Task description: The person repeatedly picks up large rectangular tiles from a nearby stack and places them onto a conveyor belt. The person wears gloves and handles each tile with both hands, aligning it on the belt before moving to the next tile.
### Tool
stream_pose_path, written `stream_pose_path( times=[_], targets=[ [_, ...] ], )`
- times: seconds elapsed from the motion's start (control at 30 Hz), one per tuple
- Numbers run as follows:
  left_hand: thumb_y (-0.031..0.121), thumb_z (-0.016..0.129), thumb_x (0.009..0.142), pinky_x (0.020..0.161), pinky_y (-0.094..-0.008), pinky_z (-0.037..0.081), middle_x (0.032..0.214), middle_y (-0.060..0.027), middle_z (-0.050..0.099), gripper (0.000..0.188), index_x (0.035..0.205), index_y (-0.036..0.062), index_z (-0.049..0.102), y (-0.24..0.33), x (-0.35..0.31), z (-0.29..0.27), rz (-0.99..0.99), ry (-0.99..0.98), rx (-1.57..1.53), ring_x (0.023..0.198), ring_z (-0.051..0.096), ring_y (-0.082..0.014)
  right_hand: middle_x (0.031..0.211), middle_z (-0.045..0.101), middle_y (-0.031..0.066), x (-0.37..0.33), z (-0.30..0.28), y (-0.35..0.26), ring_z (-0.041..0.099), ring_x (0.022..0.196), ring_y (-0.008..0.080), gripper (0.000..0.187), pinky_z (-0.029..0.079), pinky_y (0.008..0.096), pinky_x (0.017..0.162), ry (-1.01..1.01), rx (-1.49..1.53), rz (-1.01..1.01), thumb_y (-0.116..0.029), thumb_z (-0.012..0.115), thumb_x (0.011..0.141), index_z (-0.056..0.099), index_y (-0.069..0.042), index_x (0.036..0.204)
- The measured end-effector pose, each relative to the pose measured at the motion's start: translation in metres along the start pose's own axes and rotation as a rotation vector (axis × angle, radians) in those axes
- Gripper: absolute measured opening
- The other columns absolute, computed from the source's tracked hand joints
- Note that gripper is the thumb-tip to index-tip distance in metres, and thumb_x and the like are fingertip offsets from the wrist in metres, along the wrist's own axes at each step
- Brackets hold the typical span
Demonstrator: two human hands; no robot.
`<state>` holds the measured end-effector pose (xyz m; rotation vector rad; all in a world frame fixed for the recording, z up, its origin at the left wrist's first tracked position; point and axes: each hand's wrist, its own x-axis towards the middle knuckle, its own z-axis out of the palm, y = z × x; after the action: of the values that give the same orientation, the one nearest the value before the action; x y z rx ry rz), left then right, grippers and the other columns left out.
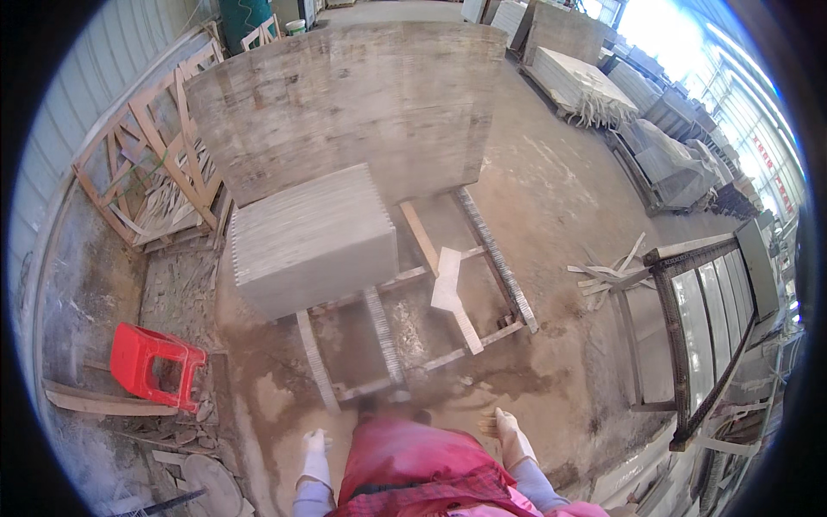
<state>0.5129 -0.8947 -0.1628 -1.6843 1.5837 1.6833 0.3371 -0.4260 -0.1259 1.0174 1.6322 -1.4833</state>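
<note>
My left hand (316, 442), in a pale glove, hangs beside the red apron (413, 452), holding nothing, its fingertips slightly apart. To the other side of the apron my right hand (505, 424), also pale-gloved, is held out with its fingers spread and nothing in them. Both hands are nearest a low metal rack (388, 336) on the floor in front of me, and neither touches it. A stack of grey stone slabs (314, 246) stands on edge on the rack's left part. A bent pale board (446, 284) lies across its right part, beside a wooden strip (419, 237).
A large upright panel (345, 103) stands behind the slabs. On the left are a red plastic stool (155, 366) and wooden frames (164, 164). A rack with slabs (706, 319) stands right, near scattered strips (616, 274). Stacked slabs (581, 84) sit at the back right.
</note>
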Motion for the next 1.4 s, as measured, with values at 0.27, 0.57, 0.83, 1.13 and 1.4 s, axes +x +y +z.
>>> stream_pose_path(
  times=[0.27,0.57,0.83,1.13,1.4],
  targets=[
    [0.031,0.046,0.091,0.054,-0.0334,0.049,0.078,-0.0107,0.066,0.025,0.097,0.0102,0.059,0.049,0.027,0.001,0.044,-0.08,0.006,0.06,0.061,-0.0184,0.091,0.065,0.0188,-0.002,0.039,-0.013,0.065,0.075,0.0312,0.039,0.053,0.0414,0.065,0.031,-0.113,0.054,-0.033,0.032,0.095,0.055,-0.002,0.104],
    [0.03,0.046,0.091,0.056,-0.0331,0.05,0.081,-0.0101,0.067,0.024,0.097,0.0107,0.059,0.072,0.08,-0.024,-0.032,-0.094,0.026,0.062,0.062,-0.0172,0.092,0.063,0.0179,0.117,0.131,-0.029,0.065,0.076,0.0271,0.034,0.054,0.0405,0.061,0.02,-0.445,-0.185,-0.032,0.048,0.091,0.053,-0.001,0.104],
    [0.03,0.047,0.092,0.049,-0.0269,0.046,0.072,-0.0075,0.063,0.025,0.097,0.0083,0.059,0.092,0.176,-0.059,0.024,-0.077,-0.067,0.053,0.056,-0.0127,0.084,0.064,0.0105,0.167,0.255,-0.156,0.062,0.071,0.0205,0.033,0.053,0.0329,0.063,0.077,-0.35,-0.434,-0.033,0.051,0.091,0.055,-0.003,0.104],
    [0.037,0.053,0.088,0.087,-0.0338,0.043,0.105,-0.0149,0.06,0.043,0.115,0.004,0.053,0.235,0.266,-0.083,0.36,0.405,0.296,0.098,0.057,-0.0234,0.083,0.063,0.0103,0.195,0.347,-0.298,0.058,0.058,0.0147,0.054,0.046,0.0231,0.05,-0.017,-0.209,-0.492,-0.041,0.061,0.083,0.046,-0.001,0.117],
    [0.061,0.059,0.074,0.094,-0.0341,0.037,0.128,-0.0212,0.042,0.093,0.131,-0.007,0.032,0.358,0.332,-0.117,0.38,0.49,-0.068,0.114,0.045,-0.027,0.11,0.058,0.0113,0.22,0.406,-0.385,0.063,0.082,0.0224,0.057,0.053,0.0322,0.068,0.199,-0.457,-0.302,-0.04,0.06,0.081,0.041,-0.017,0.13]
  ],
)
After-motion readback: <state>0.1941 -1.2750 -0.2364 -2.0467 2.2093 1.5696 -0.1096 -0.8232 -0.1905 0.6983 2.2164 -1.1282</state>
